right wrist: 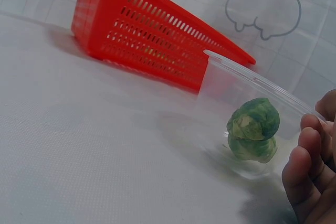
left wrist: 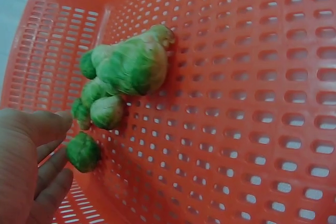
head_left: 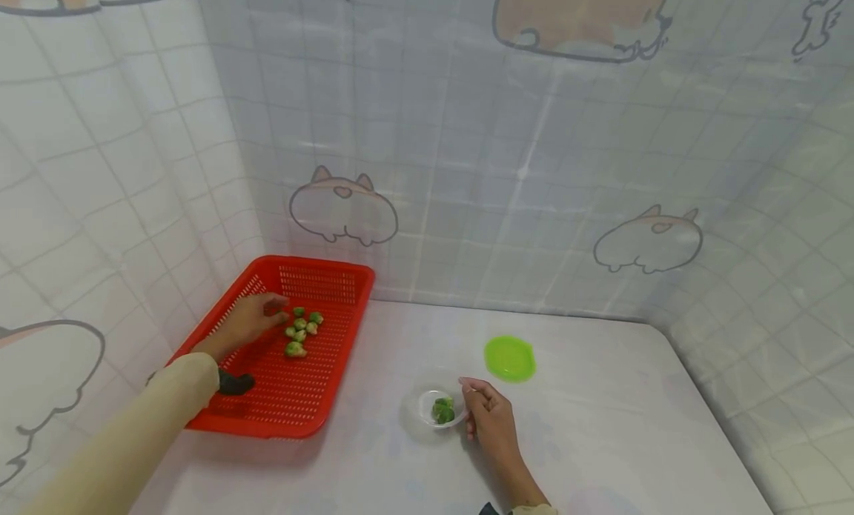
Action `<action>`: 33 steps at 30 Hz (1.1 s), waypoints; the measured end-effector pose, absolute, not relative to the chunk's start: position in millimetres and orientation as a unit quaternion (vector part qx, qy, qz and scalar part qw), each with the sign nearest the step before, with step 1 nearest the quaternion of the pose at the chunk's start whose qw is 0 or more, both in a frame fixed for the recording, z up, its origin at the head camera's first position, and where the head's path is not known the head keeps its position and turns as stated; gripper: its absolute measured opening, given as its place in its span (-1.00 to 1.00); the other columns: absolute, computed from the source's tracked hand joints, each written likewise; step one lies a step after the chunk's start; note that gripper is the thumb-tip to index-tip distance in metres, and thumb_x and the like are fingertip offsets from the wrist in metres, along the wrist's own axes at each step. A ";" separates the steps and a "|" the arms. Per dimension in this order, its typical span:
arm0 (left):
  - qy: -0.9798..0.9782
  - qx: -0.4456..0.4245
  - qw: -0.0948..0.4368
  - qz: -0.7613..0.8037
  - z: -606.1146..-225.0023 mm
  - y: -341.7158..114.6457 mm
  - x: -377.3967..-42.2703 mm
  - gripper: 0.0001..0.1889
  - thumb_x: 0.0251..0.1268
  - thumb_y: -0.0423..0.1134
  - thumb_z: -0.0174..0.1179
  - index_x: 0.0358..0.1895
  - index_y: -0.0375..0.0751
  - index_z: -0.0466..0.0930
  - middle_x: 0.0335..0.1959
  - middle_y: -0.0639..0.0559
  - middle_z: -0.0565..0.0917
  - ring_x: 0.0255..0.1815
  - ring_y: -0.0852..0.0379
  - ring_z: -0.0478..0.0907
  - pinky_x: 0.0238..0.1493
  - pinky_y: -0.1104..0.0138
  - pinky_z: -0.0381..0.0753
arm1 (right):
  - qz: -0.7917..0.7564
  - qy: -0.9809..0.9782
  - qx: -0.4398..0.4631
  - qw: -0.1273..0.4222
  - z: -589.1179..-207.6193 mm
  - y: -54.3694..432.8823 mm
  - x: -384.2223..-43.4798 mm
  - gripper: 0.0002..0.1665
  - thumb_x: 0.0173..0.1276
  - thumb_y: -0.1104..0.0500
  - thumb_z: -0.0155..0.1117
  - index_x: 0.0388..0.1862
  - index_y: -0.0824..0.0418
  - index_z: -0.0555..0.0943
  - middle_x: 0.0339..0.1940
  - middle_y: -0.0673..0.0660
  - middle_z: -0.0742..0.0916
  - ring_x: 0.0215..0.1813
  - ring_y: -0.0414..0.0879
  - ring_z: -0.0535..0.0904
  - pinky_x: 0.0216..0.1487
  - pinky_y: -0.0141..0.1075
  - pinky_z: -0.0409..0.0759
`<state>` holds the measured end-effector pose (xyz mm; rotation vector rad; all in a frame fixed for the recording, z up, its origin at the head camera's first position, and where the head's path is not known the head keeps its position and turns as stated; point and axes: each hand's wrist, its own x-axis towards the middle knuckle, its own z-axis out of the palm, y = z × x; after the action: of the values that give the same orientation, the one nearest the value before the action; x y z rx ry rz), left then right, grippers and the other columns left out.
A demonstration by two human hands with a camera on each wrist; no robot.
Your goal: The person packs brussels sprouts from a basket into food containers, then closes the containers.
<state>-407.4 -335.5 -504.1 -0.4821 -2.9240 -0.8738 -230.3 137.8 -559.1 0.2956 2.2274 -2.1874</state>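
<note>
Several Brussels sprouts [head_left: 299, 326] lie grouped in a red plastic basket [head_left: 356, 322] at the left. My left hand [head_left: 252, 319] reaches into the basket with its fingers apart and loosely bent. In the left wrist view its fingertips are right beside one sprout [left wrist: 83, 152] at the edge of the group. At the centre front, a clear plastic bowl [head_left: 427, 420] stands on the table with a couple of green sprouts [right wrist: 254, 121] inside. Thumb and fingers of my right hand [head_left: 492, 420] pinch the bowl's rim at its right side.
A bright green lid [head_left: 510, 358] lies flat on the white table [head_left: 600, 426] beyond the right hand. Tile-patterned sheeting [head_left: 467, 167] with cartoon animals rises behind the table and along both sides. The basket stands close to the left sheet.
</note>
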 end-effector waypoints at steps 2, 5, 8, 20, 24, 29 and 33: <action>-0.948 -0.158 0.027 -0.275 -506.3 -334.9 -409.2 -0.57 0.40 -0.28 0.27 0.24 -0.44 0.53 0.18 -0.39 0.61 0.23 -0.37 0.51 0.19 -0.22 0.49 | -0.701 0.707 0.093 0.001 -559.9 137.8 -230.1 -0.54 0.47 -0.04 0.29 0.17 0.25 0.62 -0.58 0.03 0.57 -0.65 -0.17 0.42 -0.66 -0.40 0.48; -0.950 -0.162 0.027 -0.264 -508.8 -334.7 -411.4 -0.57 0.40 -0.29 0.27 0.24 -0.45 0.53 0.17 -0.40 0.61 0.21 -0.38 0.51 0.17 -0.22 0.50 | -0.701 0.708 0.091 -0.005 -558.7 137.3 -229.2 -0.52 0.44 -0.09 0.32 0.14 0.22 0.64 -0.58 0.04 0.57 -0.66 -0.17 0.42 -0.67 -0.41 0.48; -0.951 -0.166 0.019 -0.259 -510.2 -334.5 -412.0 -0.57 0.37 -0.30 0.28 0.22 -0.45 0.54 0.13 -0.40 0.62 0.16 -0.37 0.54 0.12 -0.21 0.53 | -0.700 0.708 0.088 -0.008 -556.9 136.6 -228.6 -0.50 0.42 -0.12 0.33 0.12 0.22 0.64 -0.58 0.05 0.57 -0.66 -0.17 0.41 -0.67 -0.41 0.47; -0.951 -0.177 0.010 -0.252 -517.3 -336.6 -415.2 -0.67 0.32 -0.40 0.29 0.12 -0.44 0.63 0.01 -0.36 0.68 0.05 -0.36 0.60 0.04 -0.19 0.58 | -0.707 0.701 0.090 -0.003 -557.9 137.3 -228.1 -0.51 0.44 -0.08 0.32 0.14 0.23 0.63 -0.56 0.05 0.57 -0.65 -0.17 0.42 -0.66 -0.42 0.47; -0.952 -0.181 0.016 -0.245 -519.6 -337.0 -416.4 -0.70 0.32 -0.41 0.28 0.08 -0.40 0.66 0.02 -0.35 0.69 0.07 -0.36 0.59 0.06 -0.20 0.57 | -0.707 0.702 0.087 -0.004 -557.8 137.8 -227.9 -0.51 0.44 -0.08 0.32 0.15 0.23 0.63 -0.56 0.06 0.57 -0.66 -0.18 0.42 -0.66 -0.41 0.48; -0.953 -0.179 0.021 -0.243 -519.9 -336.3 -416.7 -0.72 0.31 -0.41 0.29 0.06 -0.38 0.68 0.01 -0.34 0.69 0.07 -0.35 0.59 0.07 -0.19 0.57 | -0.705 0.703 0.090 0.003 -556.9 138.2 -228.8 -0.54 0.47 -0.03 0.30 0.17 0.24 0.62 -0.57 0.05 0.57 -0.66 -0.18 0.42 -0.66 -0.42 0.48; -0.952 -0.179 0.022 -0.247 -518.4 -335.2 -415.3 -0.72 0.32 -0.37 0.31 0.06 -0.38 0.68 0.00 -0.33 0.70 0.06 -0.35 0.60 0.05 -0.19 0.57 | -0.706 0.702 0.094 0.010 -556.6 138.6 -230.6 -0.58 0.51 0.04 0.25 0.19 0.27 0.61 -0.57 0.05 0.56 -0.65 -0.16 0.42 -0.66 -0.42 0.47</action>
<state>-415.3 -335.2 -518.4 -0.5536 -2.9513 -0.7640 -230.6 138.6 -556.6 0.2945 2.1901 -2.2035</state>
